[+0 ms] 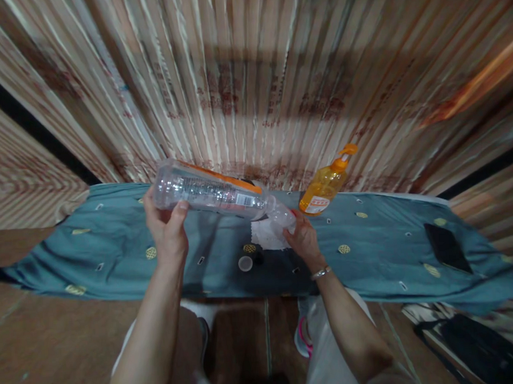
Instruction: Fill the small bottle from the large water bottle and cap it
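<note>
A large clear plastic bottle (209, 189) with an orange-edged printed label is held above the table, lying nearly level with its neck slightly lower on the right. My left hand (167, 225) is closed around its base end. My right hand (304, 235) is closed on a small clear plastic container (280, 212), which meets the large bottle's neck; whether it is a small bottle or a funnel is unclear. Below them, a white paper or cloth piece (269, 235) lies on the table. A round whitish cap (245, 263) sits nearer me, beside a small dark round spot.
An orange pump bottle (320, 188) of yellow liquid stands beyond my right hand. A dark phone-like slab (446, 246) lies at the right on the green patterned tablecloth (121, 245). Behind hangs a striped curtain (242, 89). A black bag (483, 346) rests on the floor, lower right.
</note>
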The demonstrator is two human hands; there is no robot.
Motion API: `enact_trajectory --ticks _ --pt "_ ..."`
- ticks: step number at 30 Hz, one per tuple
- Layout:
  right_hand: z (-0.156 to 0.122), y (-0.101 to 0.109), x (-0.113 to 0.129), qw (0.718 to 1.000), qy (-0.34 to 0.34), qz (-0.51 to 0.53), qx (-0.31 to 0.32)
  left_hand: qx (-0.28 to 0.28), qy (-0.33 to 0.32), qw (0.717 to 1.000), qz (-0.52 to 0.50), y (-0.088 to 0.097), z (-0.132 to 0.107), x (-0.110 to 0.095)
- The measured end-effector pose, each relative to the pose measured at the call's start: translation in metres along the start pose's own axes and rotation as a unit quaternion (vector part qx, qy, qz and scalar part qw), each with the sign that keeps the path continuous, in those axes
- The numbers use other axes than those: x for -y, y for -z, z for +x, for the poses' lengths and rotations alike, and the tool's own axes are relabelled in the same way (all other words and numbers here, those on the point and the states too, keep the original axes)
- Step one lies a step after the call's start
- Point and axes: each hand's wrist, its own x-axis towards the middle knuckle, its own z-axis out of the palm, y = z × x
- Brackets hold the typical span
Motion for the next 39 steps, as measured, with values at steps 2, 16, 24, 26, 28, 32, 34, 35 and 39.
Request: enact_trajectory --ticks 2,16,24,26,28,32,34,35,39 --pt "-0.0004 -0.0018 -0.0012 1.0 0.0 0.003 -0.003 0.001 0.007 1.0 0.001 0.0006 -0.0014 -0.0009" --pt "-0.0031 -0.0033 -0.003 1.0 0.007 0.019 -0.017 0.009 0.022 0.999 -0.035 0.0002 -0.0051 -0.0065" --pt "-0.0043 -0.008 -0.0085 0.999 0.002 0.034 -0.01 0.007 0.03 0.998 -0.05 0.0003 -0.0058 -0.0076" --pt "-0.0049 -0.0091 -0.0095 0.999 0.0 0.034 -0.012 0.007 0.03 0.998 -0.051 0.0 -0.0056 -0.0075" --pt "-0.0054 -0.0096 -0.0097 0.999 0.0 0.033 -0.016 0.008 0.026 0.999 -0.045 0.0001 -0.0056 -0.007" --pt "-0.0056 -0.0093 -0.009 0.999 0.001 0.033 -0.021 0.013 0.019 0.999 -0.024 0.0013 -0.0063 -0.0055" --pt "-0.0054 -0.0086 -0.0083 0.999 0.0 0.032 -0.02 0.016 0.018 0.999 -0.023 0.0023 -0.0068 -0.0052" --pt "-0.0053 -0.0082 -0.0078 0.999 -0.001 0.032 -0.019 0.018 0.018 0.999 -0.022 0.0027 -0.007 -0.0053" --pt "-0.0057 -0.0063 -0.0057 1.0 0.001 0.024 -0.013 0.018 0.019 1.0 -0.013 0.0038 -0.007 -0.0067"
